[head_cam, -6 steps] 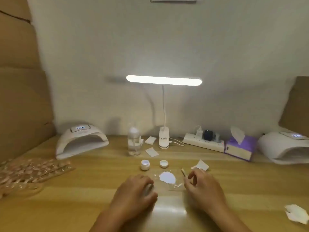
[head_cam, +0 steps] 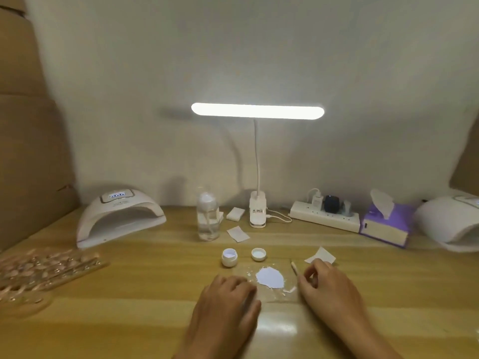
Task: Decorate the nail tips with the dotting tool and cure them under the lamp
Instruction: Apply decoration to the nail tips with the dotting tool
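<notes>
A right hand [head_cam: 329, 288] pinched a thin dotting stick [head_cam: 295, 268] beside a white blob of gel [head_cam: 269, 277] on a clear sheet [head_cam: 274, 296], apparently to load its end. The left hand [head_cam: 228, 304] lay curled on the sheet's edge, perhaps steadying it; whether its grip held anything could not be told. Racks of nail tips [head_cam: 44, 270] sat well left on the wooden bench [head_cam: 155, 320], by 1 of 2 curing lamps [head_cam: 119, 218], below a plain wall.

Shows a striped tan wood-grain table [head_cam: 142, 307], white curing lamp [head_cam: 120, 218], white desk lamp [head_cam: 258, 111] and white jar [head_cam: 229, 257]; sets a purple-and-cream tissue box [head_cam: 383, 226] against pink-beige nail tips [head_cam: 44, 268] and a white paste puddle [head_cam: 269, 277].
</notes>
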Demonstrator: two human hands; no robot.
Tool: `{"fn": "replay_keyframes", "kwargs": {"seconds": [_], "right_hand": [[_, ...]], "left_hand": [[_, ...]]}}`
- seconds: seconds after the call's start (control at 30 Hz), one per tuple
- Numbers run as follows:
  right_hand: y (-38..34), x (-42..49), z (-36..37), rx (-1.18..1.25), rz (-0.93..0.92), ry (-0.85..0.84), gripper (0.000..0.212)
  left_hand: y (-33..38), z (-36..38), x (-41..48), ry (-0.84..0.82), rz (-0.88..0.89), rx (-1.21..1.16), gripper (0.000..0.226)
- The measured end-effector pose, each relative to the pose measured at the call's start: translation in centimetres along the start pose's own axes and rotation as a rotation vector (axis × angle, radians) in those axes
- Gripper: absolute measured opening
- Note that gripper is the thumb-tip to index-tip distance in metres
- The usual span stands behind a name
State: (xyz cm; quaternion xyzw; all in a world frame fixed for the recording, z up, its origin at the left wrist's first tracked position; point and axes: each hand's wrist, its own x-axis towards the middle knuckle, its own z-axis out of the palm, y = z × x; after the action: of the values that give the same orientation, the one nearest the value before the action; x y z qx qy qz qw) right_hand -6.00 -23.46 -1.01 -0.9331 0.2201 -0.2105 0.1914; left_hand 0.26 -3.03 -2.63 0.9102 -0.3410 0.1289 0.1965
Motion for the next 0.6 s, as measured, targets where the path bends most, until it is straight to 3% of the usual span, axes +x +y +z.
{"fn": "replay_keyframes", "kwargs": {"seconds": [0.2, 0.37, 0.6], "right_hand": [[0.5, -0.1, 0.3, -0.058, -0.023, 0.007, 0.017], [0.6, 0.0, 0.0, 0.113, 0.023, 0.057, 0.018], [1.4, -0.2, -0.2, 0.316, 0.021, 0.184, 0.009]], "left_hand": [[-0.4, 0.2, -0.1, -0.001, 0.018, 0.005, 0.049], [-0.6, 0.0, -0.5, 0.036, 0.014, -0.065, 0.037], [-1.5, -2.3, -0.7, 0.142, -0.192, -0.028, 0.025]]}}
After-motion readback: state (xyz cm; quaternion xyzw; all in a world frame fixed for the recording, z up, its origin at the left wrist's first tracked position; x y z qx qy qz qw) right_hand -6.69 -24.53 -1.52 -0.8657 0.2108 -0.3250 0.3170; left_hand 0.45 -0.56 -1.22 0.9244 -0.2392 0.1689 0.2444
